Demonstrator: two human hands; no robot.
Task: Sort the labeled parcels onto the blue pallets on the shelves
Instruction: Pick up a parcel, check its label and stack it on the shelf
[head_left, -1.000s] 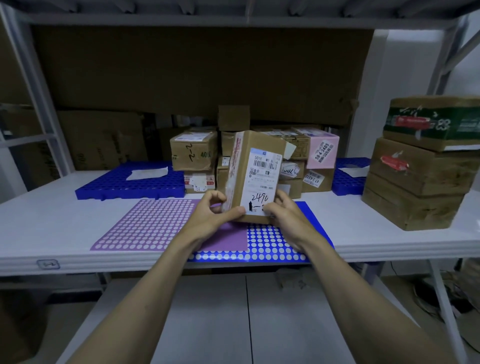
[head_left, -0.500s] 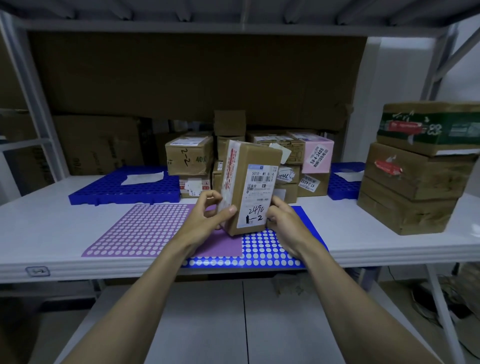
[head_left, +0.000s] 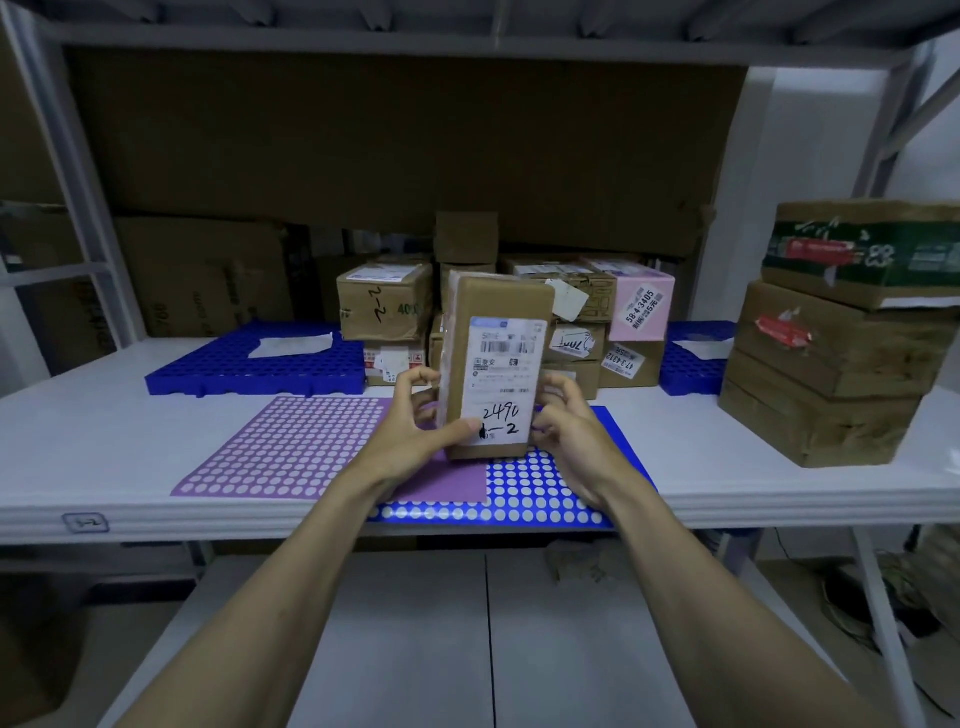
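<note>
A brown parcel (head_left: 498, 312) stands upright over the dotted mats, its white label marked "2490" and "1-2" facing me. My left hand (head_left: 415, 426) grips its lower left edge, thumb across the front. My right hand (head_left: 566, 431) cups its lower right side. Behind it sits a pile of labeled parcels (head_left: 384, 306), one of them pink (head_left: 641, 306). One blue pallet (head_left: 249, 369) lies at the back left with a white paper on it. A second blue pallet (head_left: 691, 364) lies at the back right.
A purple dotted mat (head_left: 291, 447) overlaps a blue dotted mat (head_left: 545, 499) at the white shelf's front edge (head_left: 104, 514). Three stacked large cartons (head_left: 836, 353) stand at the right. Flattened cardboard lines the back. A lower shelf (head_left: 467, 649) runs beneath.
The parcel has turned from tilted to nearly upright, with its label squarely facing me. Both hands have stayed on its lower edges.
</note>
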